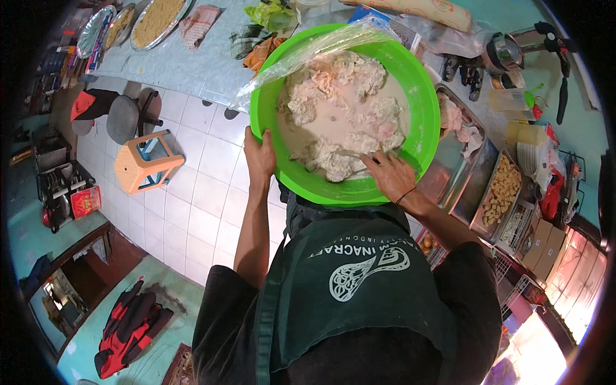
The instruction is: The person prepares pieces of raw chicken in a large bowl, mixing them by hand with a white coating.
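Observation:
A large green plastic basin [429, 110] stands at the table's edge in front of me. Chunky pieces coated in pale batter [332, 161] lie inside it, in a milky liquid. My left hand [260, 153] holds the basin's left rim, thumb up over the edge. At the near right of the basin, my right hand [389, 174] grips metal tongs [353, 155], or a similar utensil, whose end touches the coated pieces. Clear plastic wrap [308, 57] is bunched across the far rim.
Cloths [199, 25] and foil-lined trays [156, 21] lie on the table at the far left. A metal sink or tray [445, 166] and a tray of pale cubed food [500, 192] are on the right. An orange stool [132, 166] stands on the tiled floor.

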